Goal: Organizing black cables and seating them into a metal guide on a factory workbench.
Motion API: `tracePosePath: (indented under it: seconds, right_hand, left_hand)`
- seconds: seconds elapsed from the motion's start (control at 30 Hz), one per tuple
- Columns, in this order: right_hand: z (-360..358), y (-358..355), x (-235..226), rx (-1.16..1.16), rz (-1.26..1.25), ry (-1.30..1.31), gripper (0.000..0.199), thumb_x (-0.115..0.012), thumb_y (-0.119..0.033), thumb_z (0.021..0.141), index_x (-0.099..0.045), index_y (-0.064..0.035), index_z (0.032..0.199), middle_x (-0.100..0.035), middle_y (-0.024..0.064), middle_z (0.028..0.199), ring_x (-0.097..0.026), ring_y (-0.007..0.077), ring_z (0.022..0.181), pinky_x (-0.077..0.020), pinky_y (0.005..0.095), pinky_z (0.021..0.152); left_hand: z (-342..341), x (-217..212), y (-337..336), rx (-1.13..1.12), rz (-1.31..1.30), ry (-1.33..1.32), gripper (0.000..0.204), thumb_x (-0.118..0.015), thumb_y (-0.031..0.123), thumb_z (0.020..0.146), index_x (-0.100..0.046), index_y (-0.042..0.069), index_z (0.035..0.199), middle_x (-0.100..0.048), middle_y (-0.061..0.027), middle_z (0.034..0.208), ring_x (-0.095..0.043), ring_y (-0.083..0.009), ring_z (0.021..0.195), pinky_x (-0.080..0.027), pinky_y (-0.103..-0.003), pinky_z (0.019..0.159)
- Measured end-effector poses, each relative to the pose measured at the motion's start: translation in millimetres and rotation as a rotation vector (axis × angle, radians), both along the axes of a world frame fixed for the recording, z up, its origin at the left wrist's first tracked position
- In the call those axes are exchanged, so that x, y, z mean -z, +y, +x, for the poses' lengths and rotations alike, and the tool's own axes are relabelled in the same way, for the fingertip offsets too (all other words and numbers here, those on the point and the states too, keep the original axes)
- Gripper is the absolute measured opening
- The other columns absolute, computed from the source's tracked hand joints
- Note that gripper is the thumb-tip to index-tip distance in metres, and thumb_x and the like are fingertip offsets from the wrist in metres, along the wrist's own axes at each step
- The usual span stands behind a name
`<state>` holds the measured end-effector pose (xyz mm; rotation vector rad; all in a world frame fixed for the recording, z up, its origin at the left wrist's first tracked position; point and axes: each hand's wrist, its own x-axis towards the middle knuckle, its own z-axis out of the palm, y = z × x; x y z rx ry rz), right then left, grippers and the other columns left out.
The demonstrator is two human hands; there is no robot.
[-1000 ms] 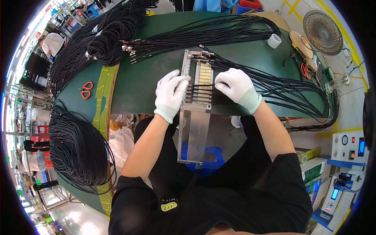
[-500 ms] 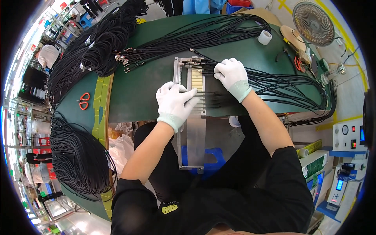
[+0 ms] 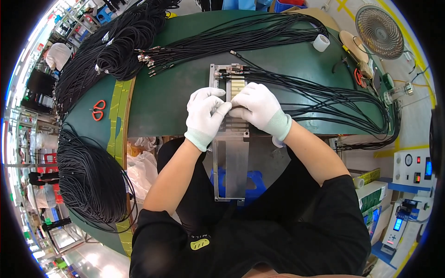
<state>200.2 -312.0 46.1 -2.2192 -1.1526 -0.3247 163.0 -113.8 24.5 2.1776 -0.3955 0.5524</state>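
The white-gloved left hand and right hand meet over a long metal fixture, which rests on the green tabletop with its lower end jutting past the near edge, above the person's lap. Their fingertips nearly touch; from here I can't tell whether either grip is clamped on anything. Black cables sweep rightward from the fixture's far end, near its pale strips. Scissors with 2 orange loops lie off left, and 1 white roll sits far right.
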Motion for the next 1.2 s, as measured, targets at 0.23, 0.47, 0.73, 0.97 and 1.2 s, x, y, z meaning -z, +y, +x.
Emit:
tracePosePath:
  seconds: [0.23,0.47,0.73,0.97,1.2]
  right_hand:
    - [3,-9,-9,0.014,-0.059,0.194,0.015,-0.075,-0.021,0.077,-0.069,-0.0087,0.081,-0.065,0.0054,0.083,-0.058,0.0279,0.083,-0.0453,0.0384,0.079]
    - [0,-4,-10,0.001,0.069,0.461,0.022,-0.073,-0.029,0.081,-0.069,-0.0076,0.086,-0.067,0.0108,0.078,-0.062,0.0316,0.079,-0.0497,0.0403,0.072]
    - [12,-27,-7,0.144,0.154,0.374,0.015,-0.071,-0.023,0.08,-0.067,-0.0089,0.083,-0.065,0.0061,0.075,-0.063,0.0253,0.078,-0.0498,0.0374,0.073]
    - [14,-32,-1,0.16,-0.143,0.028,0.01,-0.069,-0.021,0.083,-0.071,-0.0118,0.086,-0.066,0.0045,0.079,-0.061,0.0265,0.079,-0.0487,0.0382,0.074]
    - [17,-34,2,0.17,-0.174,0.039,0.011,-0.066,-0.023,0.085,-0.071,-0.0123,0.086,-0.066,0.004,0.079,-0.06,0.0258,0.08,-0.047,0.0375,0.078]
  left_hand:
    - [-5,-2,-6,0.008,-0.033,0.09,0.013,-0.074,0.016,0.082,-0.069,0.006,0.074,-0.068,-0.0106,0.11,-0.056,-0.0271,0.109,-0.042,-0.038,0.095]
    - [-7,-10,-3,0.006,0.01,-0.113,0.011,-0.077,0.016,0.077,-0.07,0.009,0.072,-0.067,-0.0074,0.107,-0.057,-0.0268,0.107,-0.042,-0.039,0.095]
    - [-2,7,17,-0.182,-0.057,-0.032,0.021,-0.077,0.015,0.078,-0.062,0.006,0.067,-0.071,-0.0086,0.101,-0.06,-0.0275,0.102,-0.045,-0.039,0.091]
    - [2,15,17,-0.26,0.068,0.032,0.015,-0.074,0.023,0.082,-0.07,0.009,0.077,-0.072,-0.0075,0.104,-0.061,-0.0275,0.104,-0.045,-0.04,0.093]
    - [8,28,24,-0.169,0.038,0.06,0.015,-0.065,0.022,0.089,-0.072,0.009,0.093,-0.071,-0.009,0.103,-0.062,-0.0289,0.099,-0.047,-0.039,0.09]
